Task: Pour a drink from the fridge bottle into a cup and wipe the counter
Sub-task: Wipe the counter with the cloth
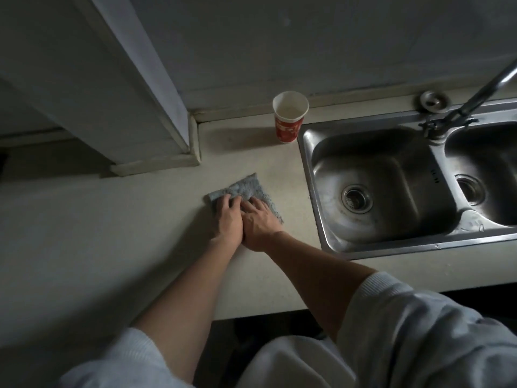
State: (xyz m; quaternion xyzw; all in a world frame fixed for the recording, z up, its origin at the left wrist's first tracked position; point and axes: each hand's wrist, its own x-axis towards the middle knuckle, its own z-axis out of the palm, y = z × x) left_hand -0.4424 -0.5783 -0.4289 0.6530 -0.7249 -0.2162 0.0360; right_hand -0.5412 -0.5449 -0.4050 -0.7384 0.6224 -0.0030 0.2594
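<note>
Left of the sink (pixel 311 175): a pale boxed column (pixel 145 88) comes down to the counter (pixel 84 233) at the back wall.

Counter, left of the sink: left hand (pixel 228 219) lies flat on a folded grey-blue cloth (pixel 247 187). Fingers are laid out, pressing down, not curled round the fabric. The cloth is flat on the counter, just off the sink's left rim, not touching it.

Right hand (pixel 260 222) sits hard against the left, palm down on the same cloth, fingers slightly spread. Two hands side by side likely give more weight and a wider swipe. My reading: the wiping step is under way.

Back of the counter, at the sink's rear left corner: a red-and-white paper cup (pixel 289 119) stands upright. A pale level shows inside, so the pour looks done. It is parked well apart from the cloth, probably to stay clear of the wiping.

No bottle in view.

Behind the sink: a metal disc (pixel 433 100) lies on the ledge. The tap (pixel 475 99) angles over the divider between basins.

Risk: a long forward stroke could reach the cup.
</note>
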